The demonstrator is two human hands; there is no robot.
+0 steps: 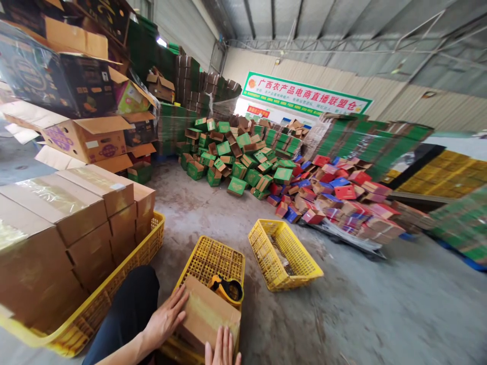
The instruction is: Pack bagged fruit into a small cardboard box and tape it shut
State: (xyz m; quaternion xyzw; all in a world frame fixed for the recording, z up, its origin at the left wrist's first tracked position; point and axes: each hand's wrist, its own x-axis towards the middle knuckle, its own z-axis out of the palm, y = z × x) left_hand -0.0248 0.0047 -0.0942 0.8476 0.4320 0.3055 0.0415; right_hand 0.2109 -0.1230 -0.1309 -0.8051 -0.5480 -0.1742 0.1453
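Observation:
A brown cardboard box [207,310] with a strip of tape along its top sits on an upturned yellow plastic crate [218,252]. My left hand [166,315] lies against the box's left edge, fingers stretched out. Near the front right of the box, my right hand [222,350] rests with its fingers flat on the cardboard; its lower part is cut off by the picture's edge. Just beyond the box, a yellow and black tape dispenser [227,289] lies on the crate.
Left of my knee, a long yellow crate [158,238] holds several taped cardboard boxes [85,203]. A yellow basket [283,258] stands on the floor [365,304] to the right. Heaps of green boxes [238,185] and red and blue boxes [344,192] lie further back.

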